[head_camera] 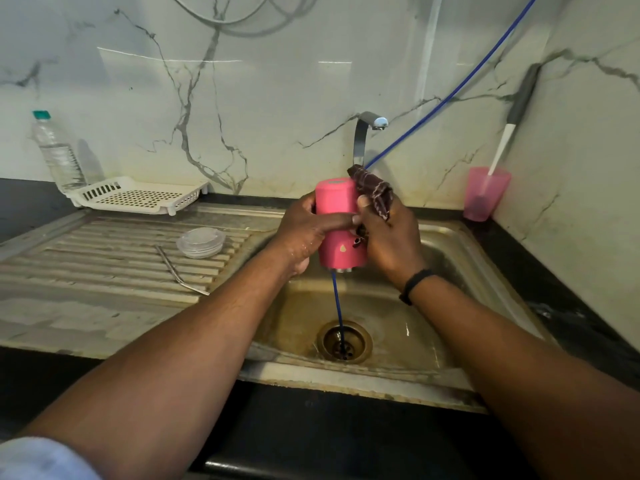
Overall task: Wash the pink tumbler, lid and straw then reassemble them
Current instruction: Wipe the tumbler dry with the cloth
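The pink tumbler [335,199] is held upside down over the steel sink [450,258], its metal rim pointing at the drain. My left hand [304,230] wraps its left side. My right hand [388,237] presses a dark brown cloth [375,188] against the tumbler's right side. The clear plastic lid [201,242] lies on the ribbed drainboard to the left. A bent metal straw [175,270] lies just in front of the lid.
A chrome tap [365,136] rises behind the tumbler. A blue hose [450,95] runs from the upper right down into the drain [344,341]. A white perforated tray [138,195] and a water bottle [57,150] stand at back left. A pink cup [485,194] holding a brush sits in the right corner.
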